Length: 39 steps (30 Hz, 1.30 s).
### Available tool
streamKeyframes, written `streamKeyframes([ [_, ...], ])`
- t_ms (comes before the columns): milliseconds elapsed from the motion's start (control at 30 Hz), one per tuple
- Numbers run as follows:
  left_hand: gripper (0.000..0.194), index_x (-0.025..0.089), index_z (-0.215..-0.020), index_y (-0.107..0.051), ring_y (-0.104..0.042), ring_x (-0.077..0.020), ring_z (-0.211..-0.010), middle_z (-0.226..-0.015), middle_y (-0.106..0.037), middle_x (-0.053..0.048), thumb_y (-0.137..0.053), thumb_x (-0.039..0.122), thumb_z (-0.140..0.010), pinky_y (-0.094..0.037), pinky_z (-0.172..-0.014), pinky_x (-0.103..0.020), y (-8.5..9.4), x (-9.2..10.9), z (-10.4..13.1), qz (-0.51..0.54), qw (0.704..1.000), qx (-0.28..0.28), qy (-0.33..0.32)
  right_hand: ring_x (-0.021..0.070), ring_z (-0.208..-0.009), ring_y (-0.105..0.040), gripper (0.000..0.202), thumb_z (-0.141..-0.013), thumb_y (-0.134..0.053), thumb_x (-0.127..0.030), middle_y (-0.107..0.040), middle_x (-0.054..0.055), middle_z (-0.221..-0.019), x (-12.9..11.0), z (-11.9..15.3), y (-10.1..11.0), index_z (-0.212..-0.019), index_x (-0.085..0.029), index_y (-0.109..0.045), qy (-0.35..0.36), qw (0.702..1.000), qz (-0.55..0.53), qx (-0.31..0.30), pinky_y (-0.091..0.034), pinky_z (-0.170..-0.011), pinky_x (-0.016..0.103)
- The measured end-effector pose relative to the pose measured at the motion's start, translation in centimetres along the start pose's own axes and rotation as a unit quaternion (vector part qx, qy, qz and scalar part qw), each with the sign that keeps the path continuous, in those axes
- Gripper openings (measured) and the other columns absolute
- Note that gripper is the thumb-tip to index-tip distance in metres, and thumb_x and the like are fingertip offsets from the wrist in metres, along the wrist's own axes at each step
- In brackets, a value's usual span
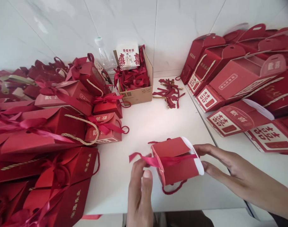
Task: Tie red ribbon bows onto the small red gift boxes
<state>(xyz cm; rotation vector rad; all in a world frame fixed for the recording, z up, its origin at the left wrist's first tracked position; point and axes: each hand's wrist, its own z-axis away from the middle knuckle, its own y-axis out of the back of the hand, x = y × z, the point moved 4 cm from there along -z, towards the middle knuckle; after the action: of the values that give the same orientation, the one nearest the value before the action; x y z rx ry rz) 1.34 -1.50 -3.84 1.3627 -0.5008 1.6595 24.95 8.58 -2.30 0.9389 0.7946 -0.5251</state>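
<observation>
A small red gift box (174,171) with a white-lined flap lies tilted on the white table in front of me. A glossy crimson ribbon (179,159) runs across it, with its loose end hanging out to the left. My left hand (140,186) is at the box's left side, with thumb and fingers apart; the fingertips touch the ribbon from beneath. At the opposite end, my right hand (221,164) grips the box by the flap edge, its fingertips partly hidden behind it. Dark red cord handles (174,190) show on both sides of the box.
Red boxes tied with ribbons (56,126) are piled along the left. More red boxes (240,82) stand in rows on the right. A cardboard carton (139,95) at the back holds ribbons and printed cards (128,56), beside a clear bottle (102,55) and loose dark red ties (171,93).
</observation>
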Motion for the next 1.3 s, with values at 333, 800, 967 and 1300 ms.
streamKeyframes([
  [333,0.021,0.028,-0.096,-0.078,-0.072,-0.0207,-0.114,-0.113,-0.079,-0.002,-0.066,0.044,-0.101,-0.058,-0.098,-0.032,-0.3,2.2,-3.7,0.143,0.976,-0.020,-0.162,0.0200,-0.078,-0.066,0.043,-0.099,-0.052,-0.069,-0.073,0.001,-0.091,-2.7,-0.5,0.2,-0.099,-0.030,-0.069,-0.010,1.000,-0.006,0.019,-0.053,-0.063,0.027],
  [800,0.040,0.028,-0.133,-0.070,-0.077,-0.0223,-0.110,-0.114,-0.082,-0.007,-0.072,0.044,-0.097,-0.063,-0.092,-0.029,-0.1,3.1,-4.3,0.158,0.978,-0.058,-0.121,0.0247,-0.104,-0.075,0.036,-0.097,-0.060,-0.062,-0.080,0.002,-0.117,-3.1,-1.6,0.0,-0.115,-0.035,-0.075,0.037,0.998,-0.015,0.046,-0.061,-0.078,0.028],
  [967,0.022,0.026,-0.095,-0.081,-0.075,-0.0150,-0.099,-0.102,-0.081,-0.002,-0.070,0.045,-0.098,-0.061,-0.084,-0.019,0.7,3.4,-4.4,0.120,0.980,0.019,-0.158,0.0212,-0.084,-0.073,0.034,-0.097,-0.059,-0.062,-0.079,0.000,-0.102,-3.5,-1.5,-0.5,-0.105,-0.034,-0.075,0.026,0.999,0.017,0.034,-0.050,-0.055,0.025],
  [1300,0.020,0.026,-0.095,-0.079,-0.077,-0.0158,-0.084,-0.088,-0.082,-0.003,-0.063,0.033,-0.103,-0.061,-0.075,-0.021,-0.4,4.2,-3.6,-0.044,0.962,-0.045,-0.265,0.0159,-0.071,-0.064,0.023,-0.102,-0.054,-0.049,-0.076,-0.001,-0.097,-4.6,-0.9,-2.0,-0.100,-0.030,-0.067,0.032,0.999,0.006,-0.025,-0.043,-0.052,0.024],
])
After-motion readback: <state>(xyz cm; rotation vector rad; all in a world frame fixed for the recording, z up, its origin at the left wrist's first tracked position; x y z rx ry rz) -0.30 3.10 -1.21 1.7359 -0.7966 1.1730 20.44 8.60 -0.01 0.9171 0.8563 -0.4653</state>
